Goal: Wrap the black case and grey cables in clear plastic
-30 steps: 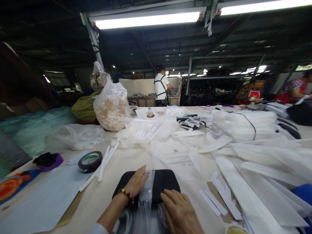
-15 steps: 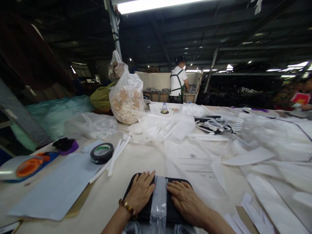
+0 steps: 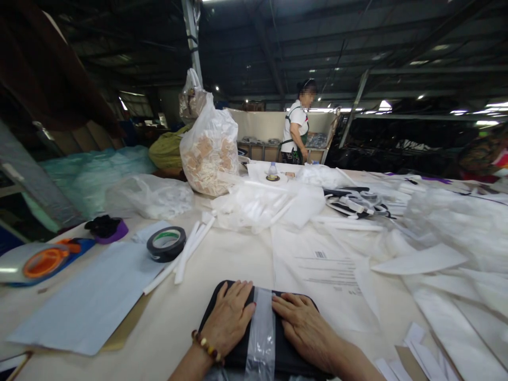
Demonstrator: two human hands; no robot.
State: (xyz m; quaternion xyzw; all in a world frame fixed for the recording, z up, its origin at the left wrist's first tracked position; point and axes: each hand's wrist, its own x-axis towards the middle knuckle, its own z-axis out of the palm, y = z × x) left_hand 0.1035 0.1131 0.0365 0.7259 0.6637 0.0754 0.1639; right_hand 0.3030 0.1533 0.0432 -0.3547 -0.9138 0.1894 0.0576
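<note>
A black, round-cornered flat case (image 3: 237,355) lies at the near edge of the table, its near part cut off by the frame. Down its middle runs a clear plastic strip (image 3: 262,330). My left hand (image 3: 230,320), with a beaded bracelet at the wrist, rests flat on the case to the left of the strip, fingers stretched out. To the right of the strip my right hand (image 3: 305,328) lies flat on the case, its fingertips at the strip's edge. Neither hand grasps anything.
At left are a black tape roll (image 3: 165,244), a pale blue sheet (image 3: 85,301) and an orange-cored roll of clear tape (image 3: 24,263). White tubes and plastic sheets (image 3: 257,203) cover the middle back. Foam pieces (image 3: 460,317) lie right. A co-worker (image 3: 294,127) stands beyond.
Both hands stay flat on the case with little movement. My view has shifted slightly. The co-worker in the background has turned more toward the right.
</note>
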